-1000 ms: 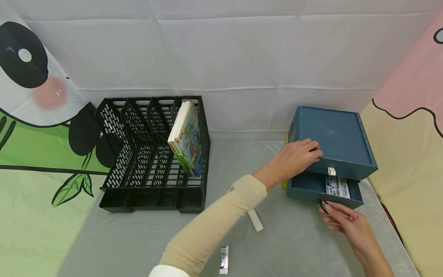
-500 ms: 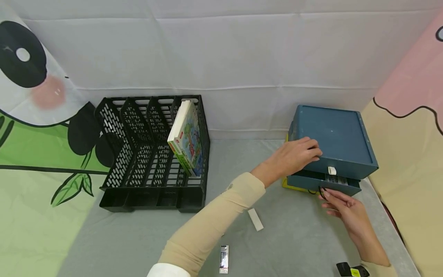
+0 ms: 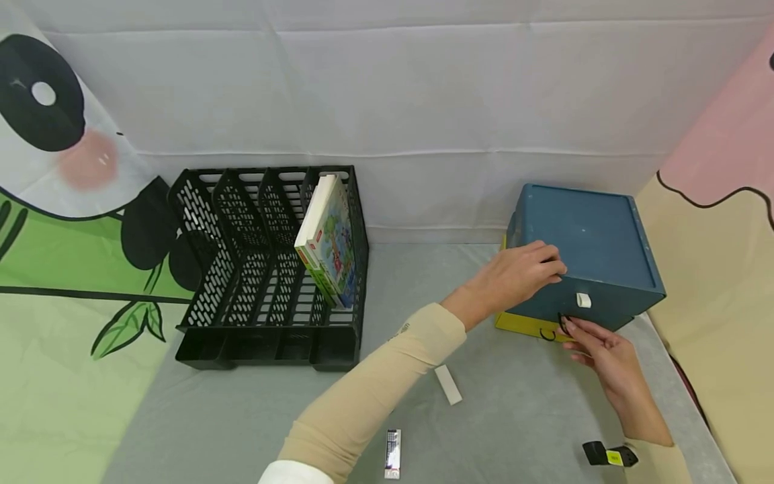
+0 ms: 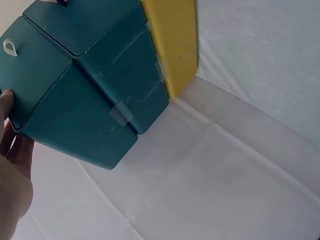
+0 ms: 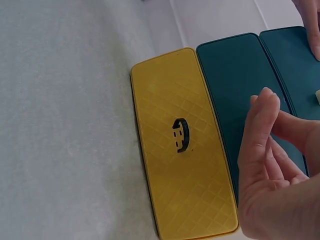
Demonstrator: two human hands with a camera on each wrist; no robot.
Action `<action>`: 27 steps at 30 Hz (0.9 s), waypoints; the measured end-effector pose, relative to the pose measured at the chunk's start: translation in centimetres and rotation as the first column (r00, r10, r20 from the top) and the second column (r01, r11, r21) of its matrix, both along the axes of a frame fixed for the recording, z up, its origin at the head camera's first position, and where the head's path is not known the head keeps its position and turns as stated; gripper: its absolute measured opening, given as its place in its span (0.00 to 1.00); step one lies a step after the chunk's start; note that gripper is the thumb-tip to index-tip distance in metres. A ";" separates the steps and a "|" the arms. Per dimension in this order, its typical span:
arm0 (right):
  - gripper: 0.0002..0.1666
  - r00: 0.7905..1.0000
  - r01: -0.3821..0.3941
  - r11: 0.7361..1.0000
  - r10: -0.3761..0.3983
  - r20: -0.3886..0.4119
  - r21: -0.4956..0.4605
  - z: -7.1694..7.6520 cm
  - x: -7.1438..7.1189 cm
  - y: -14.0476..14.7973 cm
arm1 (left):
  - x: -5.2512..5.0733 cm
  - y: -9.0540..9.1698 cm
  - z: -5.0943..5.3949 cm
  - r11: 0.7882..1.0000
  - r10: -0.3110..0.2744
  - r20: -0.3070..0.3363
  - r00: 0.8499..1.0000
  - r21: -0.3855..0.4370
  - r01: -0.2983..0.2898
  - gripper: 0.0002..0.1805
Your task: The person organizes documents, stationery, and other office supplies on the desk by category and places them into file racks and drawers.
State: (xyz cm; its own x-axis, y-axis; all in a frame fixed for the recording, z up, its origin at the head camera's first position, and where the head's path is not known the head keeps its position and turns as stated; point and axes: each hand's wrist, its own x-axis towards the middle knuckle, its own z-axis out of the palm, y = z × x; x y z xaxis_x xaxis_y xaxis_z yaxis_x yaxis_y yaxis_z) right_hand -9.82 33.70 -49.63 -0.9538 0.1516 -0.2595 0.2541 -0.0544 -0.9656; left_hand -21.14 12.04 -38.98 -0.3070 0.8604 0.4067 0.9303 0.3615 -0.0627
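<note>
A drawer cabinet [image 3: 583, 232] with two blue tiers over a yellow bottom drawer [image 5: 172, 185] stands at the right in the head view. My left hand [image 3: 521, 270] grips the top tier's front edge, its thumb on the front face in the left wrist view. A white pull tab [image 3: 583, 300] sits on that face. Below it, my right hand [image 3: 605, 353] pinches the black loop handle [image 3: 563, 324] of the middle blue drawer, which is pushed in; in the right wrist view fingers hide this loop. The yellow drawer bears another black loop [image 5: 186, 134].
A black mesh file rack [image 3: 260, 328] at the left holds books [image 3: 332, 249] in its right compartment. A white strip [image 3: 448, 385] and a small printed packet [image 3: 392, 454] lie on the grey table. A white cloth wall [image 3: 423, 195] stands behind.
The middle drawer, pulled out with a printed packet inside, has slid back in as my right hand moved away from me with its loop. My left hand stayed on the cabinet's top.
</note>
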 end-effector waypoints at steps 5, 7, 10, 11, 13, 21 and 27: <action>0.05 1.000 0.019 1.000 -0.019 0.011 0.015 -0.1 0.3 0.1 | 0.1 0.0 0.0 1.000 0.006 0.004 1.000 0.004 -0.006 0.12; 0.05 1.000 0.025 0.999 -0.026 0.017 0.036 -0.3 0.4 0.2 | 0.1 0.0 0.0 1.000 0.006 0.005 1.000 0.006 -0.006 0.12; 0.06 0.999 0.032 0.997 -0.034 0.026 0.073 -0.9 0.6 0.5 | 0.1 0.0 -0.1 1.000 0.007 0.006 1.000 0.010 -0.007 0.12; 0.06 0.999 0.029 0.995 -0.032 0.030 0.096 -1.1 0.6 0.6 | 0.1 0.0 -0.2 1.000 0.008 0.005 1.000 0.011 -0.008 0.12; 0.07 0.999 0.027 0.991 -0.032 0.038 0.131 -1.7 0.7 0.7 | 0.1 0.1 -0.2 1.000 0.015 0.005 1.000 0.011 -0.015 0.12; 0.32 0.992 0.015 0.975 -0.043 0.122 0.222 -3.5 0.5 0.1 | 0.3 0.0 -0.1 0.999 0.027 0.023 0.999 0.019 -0.028 0.12; 0.43 0.983 0.006 0.977 -0.044 0.175 0.212 -3.9 -0.1 -0.9 | 0.4 -0.1 -0.1 0.999 0.038 0.019 0.999 0.017 -0.038 0.12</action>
